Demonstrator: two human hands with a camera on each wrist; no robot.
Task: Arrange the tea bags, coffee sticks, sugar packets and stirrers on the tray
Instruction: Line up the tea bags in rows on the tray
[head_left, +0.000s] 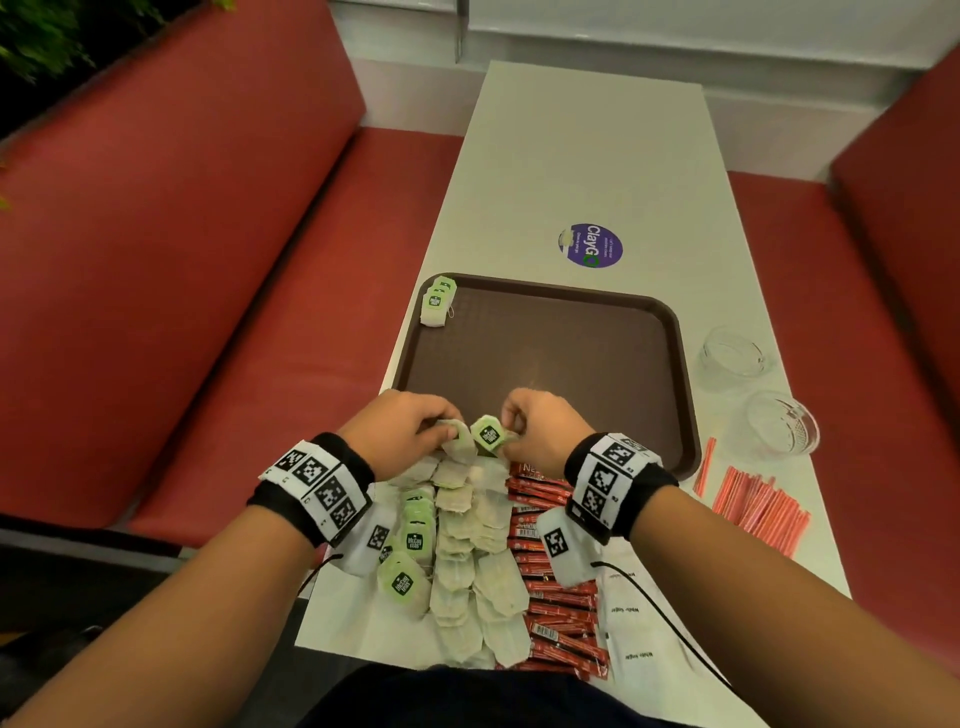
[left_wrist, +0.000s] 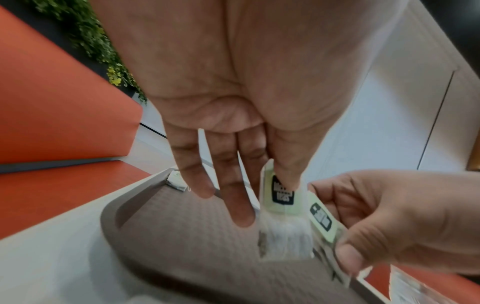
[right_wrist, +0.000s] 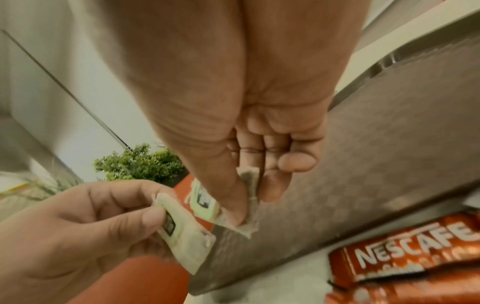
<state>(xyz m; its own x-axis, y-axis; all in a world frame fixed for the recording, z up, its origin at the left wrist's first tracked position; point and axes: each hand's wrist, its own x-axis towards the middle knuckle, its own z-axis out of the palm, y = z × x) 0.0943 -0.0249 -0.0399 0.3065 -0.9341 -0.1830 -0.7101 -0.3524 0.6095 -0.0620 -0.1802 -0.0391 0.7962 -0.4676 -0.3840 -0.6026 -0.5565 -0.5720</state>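
Over the near edge of the brown tray (head_left: 550, 358) each hand pinches a tea bag with a green tag. My left hand (head_left: 441, 431) holds one tea bag (left_wrist: 284, 234) between thumb and forefinger, its other fingers straight. Close beside it, my right hand (head_left: 511, 428) pinches a second tea bag (right_wrist: 250, 205), which also shows in the head view (head_left: 489, 434). A small stack of tea bags (head_left: 437, 303) lies in the tray's far left corner. Loose tea bags (head_left: 467, 551), red coffee sticks (head_left: 558, 577), white sugar packets (head_left: 639, 629) and orange stirrers (head_left: 758, 506) lie on the table.
Two clear glass bowls (head_left: 733, 356) (head_left: 780, 423) stand right of the tray. A round purple sticker (head_left: 592, 244) is on the white table (head_left: 587, 156) beyond it. Red bench seats (head_left: 249, 322) flank the table on both sides.
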